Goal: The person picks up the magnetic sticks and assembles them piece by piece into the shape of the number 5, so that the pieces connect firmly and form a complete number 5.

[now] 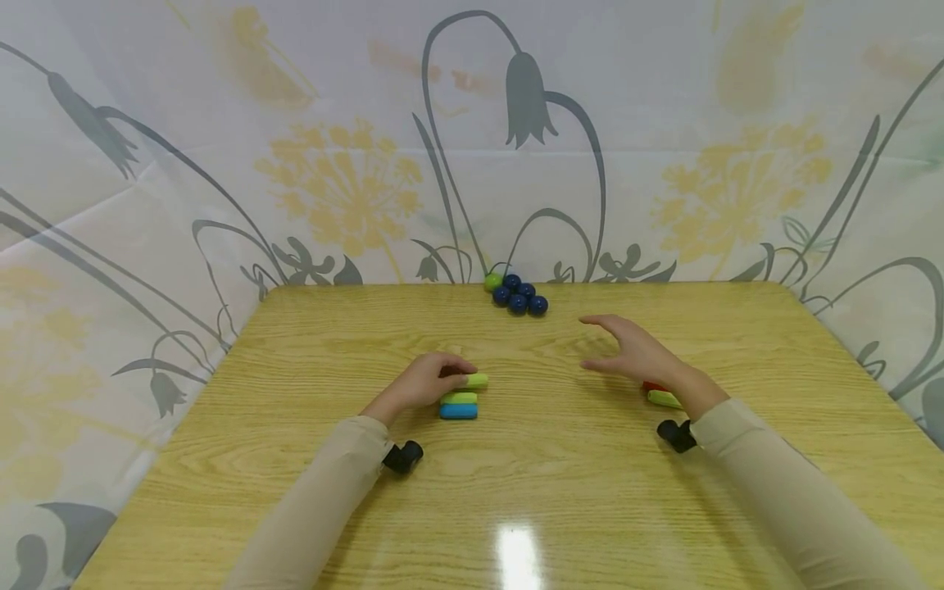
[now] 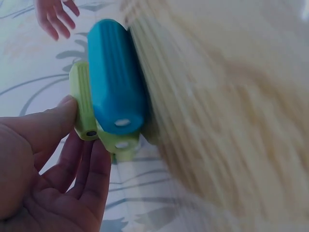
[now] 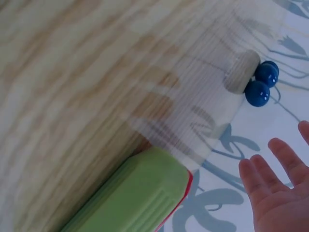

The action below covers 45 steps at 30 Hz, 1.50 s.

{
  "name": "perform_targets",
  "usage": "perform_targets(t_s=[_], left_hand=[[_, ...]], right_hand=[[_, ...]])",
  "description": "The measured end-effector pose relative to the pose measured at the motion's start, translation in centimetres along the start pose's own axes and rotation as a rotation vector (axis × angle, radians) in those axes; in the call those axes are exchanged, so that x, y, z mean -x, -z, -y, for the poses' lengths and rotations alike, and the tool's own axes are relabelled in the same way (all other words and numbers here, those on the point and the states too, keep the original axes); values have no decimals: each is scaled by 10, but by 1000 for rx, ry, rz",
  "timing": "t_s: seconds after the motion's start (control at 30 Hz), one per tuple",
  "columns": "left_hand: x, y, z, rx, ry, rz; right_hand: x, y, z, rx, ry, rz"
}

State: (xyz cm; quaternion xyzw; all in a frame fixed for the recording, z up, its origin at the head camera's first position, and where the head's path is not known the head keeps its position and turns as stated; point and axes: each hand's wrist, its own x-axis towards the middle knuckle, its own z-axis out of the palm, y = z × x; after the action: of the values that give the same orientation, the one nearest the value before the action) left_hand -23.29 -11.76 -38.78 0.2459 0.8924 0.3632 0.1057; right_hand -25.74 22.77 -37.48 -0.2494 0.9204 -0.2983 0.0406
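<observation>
My left hand (image 1: 424, 378) pinches a light-green plastic stick (image 1: 475, 381) between thumb and fingers. Just in front of it, a second light-green stick (image 1: 459, 398) and a blue stick (image 1: 459, 411) lie side by side on the table. The left wrist view shows the held green stick (image 2: 83, 101) beside the thicker-looking blue stick (image 2: 116, 77), which has a pale dot in its end. My right hand (image 1: 634, 352) hovers over the table, fingers spread and holding nothing. Below its wrist lie a green stick (image 1: 664, 399) and a red stick (image 1: 653, 385), partly hidden by the arm.
Several dark-blue balls (image 1: 518, 304) and a green ball (image 1: 493, 282) sit together at the back edge of the wooden table (image 1: 560, 492). A flower-patterned cloth (image 1: 634, 197) hangs behind. Black wrist cameras (image 1: 403, 457) are strapped below both hands.
</observation>
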Motion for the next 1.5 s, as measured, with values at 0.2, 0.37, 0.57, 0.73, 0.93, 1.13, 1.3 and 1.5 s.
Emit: perform_targets(t_s=[0.2,0.37,0.57,0.73,0.93,1.13,1.3,1.5], left_hand=[[-1,-2,-7,30,-20,-5],[-2,-6,-14,59,-45,5],[-3,-12,-21,59,-64,4],[-2,-17,-27,41,-73,6],[-3,-24,-33,58,-83,16],[-4,-34,-36,78,-91,33],[-6,-44,-39,87,-98,50],[-7,-50,-44,79,-95,71]], right_hand=[[-7,0,1,8,6,1],[-12,-2,-1,12,6,2],[-19,-4,-2,7,6,-6],[-24,-6,-2,-8,24,-4],[-30,-7,0,-20,16,0],[-35,-11,0,-36,32,3],[-41,-14,-3,-30,33,2],[-50,-15,-5,-28,27,5]])
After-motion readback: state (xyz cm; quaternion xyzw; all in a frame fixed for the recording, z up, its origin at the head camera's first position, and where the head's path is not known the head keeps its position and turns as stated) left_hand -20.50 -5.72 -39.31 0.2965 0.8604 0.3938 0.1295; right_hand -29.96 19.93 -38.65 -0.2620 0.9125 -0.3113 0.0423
